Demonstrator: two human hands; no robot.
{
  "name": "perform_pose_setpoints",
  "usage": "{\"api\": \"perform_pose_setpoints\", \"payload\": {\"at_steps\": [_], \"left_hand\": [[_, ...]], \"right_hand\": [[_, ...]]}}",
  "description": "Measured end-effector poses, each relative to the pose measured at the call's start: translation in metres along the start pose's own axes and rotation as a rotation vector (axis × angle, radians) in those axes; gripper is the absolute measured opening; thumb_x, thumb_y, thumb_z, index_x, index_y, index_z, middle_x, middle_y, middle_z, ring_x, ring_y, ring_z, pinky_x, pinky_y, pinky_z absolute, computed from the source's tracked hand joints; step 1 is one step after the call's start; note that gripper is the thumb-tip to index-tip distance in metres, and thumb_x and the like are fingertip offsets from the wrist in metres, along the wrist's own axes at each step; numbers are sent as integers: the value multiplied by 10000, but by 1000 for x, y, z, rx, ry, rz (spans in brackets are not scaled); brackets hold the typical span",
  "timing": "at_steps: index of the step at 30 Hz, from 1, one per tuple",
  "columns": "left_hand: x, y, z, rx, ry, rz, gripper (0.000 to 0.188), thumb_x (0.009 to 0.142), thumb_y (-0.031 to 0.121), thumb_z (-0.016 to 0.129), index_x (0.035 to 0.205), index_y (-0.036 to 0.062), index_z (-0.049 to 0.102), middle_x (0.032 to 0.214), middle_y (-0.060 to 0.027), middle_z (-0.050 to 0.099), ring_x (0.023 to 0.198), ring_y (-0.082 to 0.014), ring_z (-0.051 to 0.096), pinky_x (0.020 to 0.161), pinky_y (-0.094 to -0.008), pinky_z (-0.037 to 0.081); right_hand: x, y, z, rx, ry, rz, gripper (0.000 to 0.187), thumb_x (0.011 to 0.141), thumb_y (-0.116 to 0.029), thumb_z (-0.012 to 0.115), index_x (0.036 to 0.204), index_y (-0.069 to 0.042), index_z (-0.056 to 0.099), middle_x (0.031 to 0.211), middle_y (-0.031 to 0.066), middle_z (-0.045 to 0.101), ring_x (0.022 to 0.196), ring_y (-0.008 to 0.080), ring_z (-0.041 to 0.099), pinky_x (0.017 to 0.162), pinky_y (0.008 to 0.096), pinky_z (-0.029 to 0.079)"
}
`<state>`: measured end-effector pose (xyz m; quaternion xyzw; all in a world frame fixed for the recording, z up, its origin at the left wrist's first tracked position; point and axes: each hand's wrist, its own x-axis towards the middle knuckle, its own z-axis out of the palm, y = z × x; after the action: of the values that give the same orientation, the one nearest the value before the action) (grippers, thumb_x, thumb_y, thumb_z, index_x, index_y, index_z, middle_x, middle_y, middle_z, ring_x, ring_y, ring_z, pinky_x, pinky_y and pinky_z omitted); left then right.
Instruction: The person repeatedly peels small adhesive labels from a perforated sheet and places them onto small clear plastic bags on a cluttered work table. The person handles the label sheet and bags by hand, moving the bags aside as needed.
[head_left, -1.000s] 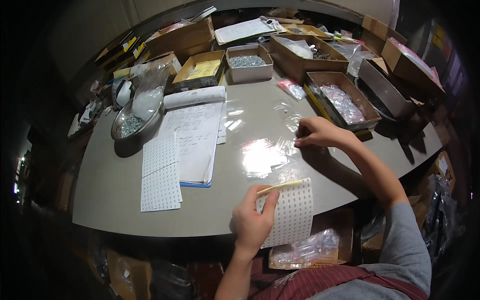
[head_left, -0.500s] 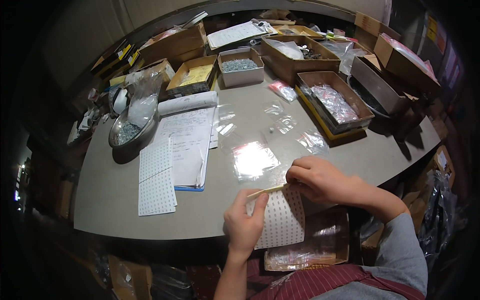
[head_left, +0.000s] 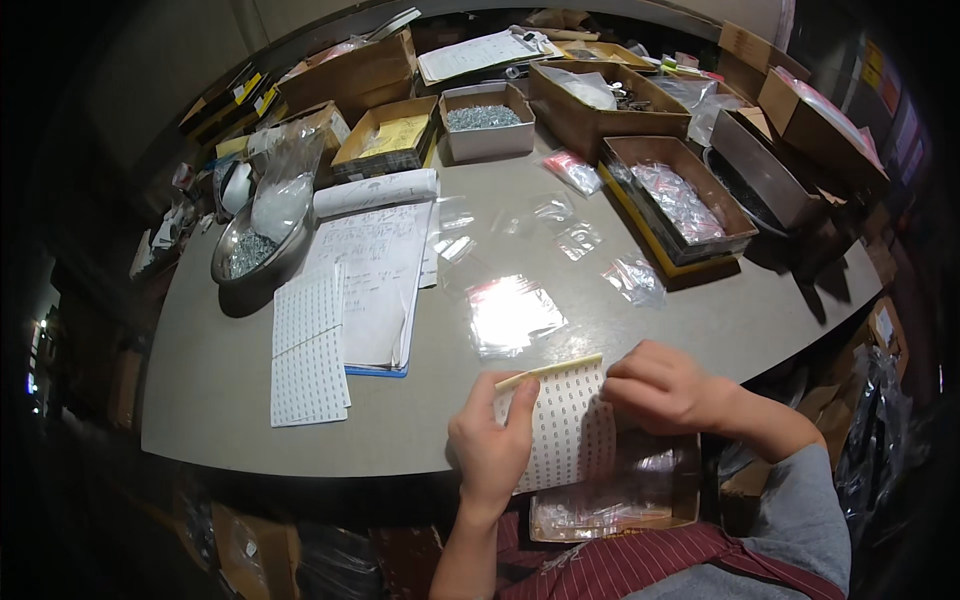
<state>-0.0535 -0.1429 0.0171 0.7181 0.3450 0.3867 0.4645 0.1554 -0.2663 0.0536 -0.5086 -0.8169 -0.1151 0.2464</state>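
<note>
Sheet of small printed labels [head_left: 562, 430] held at the near edge of the tabletop [head_left: 420, 425], its top margin folded over as a pale yellow strip. Left hand [head_left: 490, 440]: grip closed, clasping the sheet's upper left corner, thumb on the front face. Right hand [head_left: 660, 390]: fingers bent, tips at the sheet's right edge; cannot tell whether this grip pinches anything. Just beyond the sheet lies a stack of clear plastic bags [head_left: 512, 318], partly washed out by glare. Loose clear bags [head_left: 577, 241] lie farther back, and a small cluster of bags [head_left: 635, 280] to the right of the stack. Left of these: notebook [head_left: 372, 280] with handwritten page, top leaves curled over; more label sheets [head_left: 306, 350] overlap its lower left side. Metal bowl [head_left: 284, 247], left of the notebook, contains small metal parts [head_left: 250, 252] and a plastic bag. Far side: white box [head_left: 487, 146] of similar parts. Right side: dark-sided box [head_left: 718, 248] with filled clear bags. Below the near edge, partly behind the sheet: cardboard box [head_left: 690, 490] containing clear plastic bags.
</note>
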Motion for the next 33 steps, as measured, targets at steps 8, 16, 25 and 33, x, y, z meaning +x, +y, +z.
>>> {"api": "perform_pose_setpoints", "payload": {"at_steps": [8,16,25,33], "left_hand": [[2,1,-3,1,-4,38,186,930,140,741,1008,-28,719,831,-101,746,763,-112,655,697,-282,517],[0,2,-4,-53,-39,70,166,953,160,721,1041,19,718,856,-156,751,758,-259,745,679,-352,555],[1,-3,-5,-116,-53,84,158,951,134,714,1057,18,718,865,-152,754,771,-255,749,686,-342,561],[2,1,-7,-171,-83,91,175,950,134,714,1073,10,719,871,-144,755,761,-202,730,689,-323,552]], "right_hand": [[89,77,-1,577,-449,706,252,887,-188,706,1016,27,682,891,167,713,819,253,690,750,389,537],[88,108,45,303,-452,611,318,883,-262,737,1022,23,719,896,211,733,840,343,715,765,410,547],[105,98,26,520,-450,595,218,879,-126,740,997,22,633,851,118,667,789,199,635,731,346,515],[100,104,56,176,-381,482,254,870,-152,747,996,32,625,908,219,693,859,369,686,756,442,519]]}}
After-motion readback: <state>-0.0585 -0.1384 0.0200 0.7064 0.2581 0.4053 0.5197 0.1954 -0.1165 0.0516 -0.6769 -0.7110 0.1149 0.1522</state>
